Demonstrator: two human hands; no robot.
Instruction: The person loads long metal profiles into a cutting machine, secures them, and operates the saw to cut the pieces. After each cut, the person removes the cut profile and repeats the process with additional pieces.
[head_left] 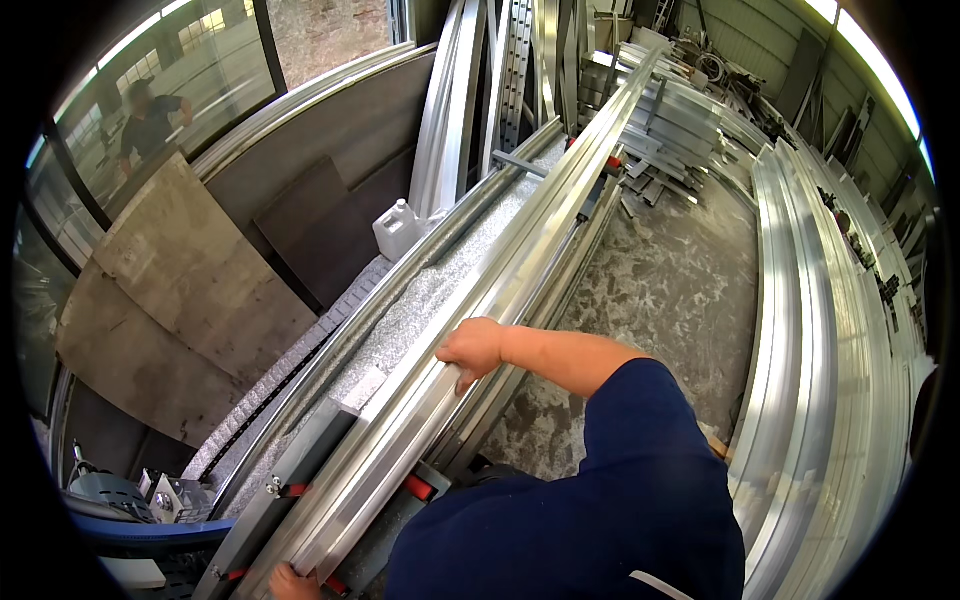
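Long silver aluminium profiles (440,400) lie along a metal rack that runs from the lower left up to the far right. My right hand (474,348) grips a profile around its middle stretch, fingers curled over the edges. Close to the near end, at the bottom of the view, my left hand (292,582) holds the same bundle with its fingers bent around the side; part of that hand is cut off. A grey metal bar (300,470) with red-tipped fittings (418,487) stands beside the near end.
Chips cover the trough (405,310) left of the profiles. A white jug (397,230) stands beyond it, near leaning boards (180,300). More profiles (790,330) are stacked at the right. Offcuts (665,180) lie at the far end. A person (150,125) shows in the glass.
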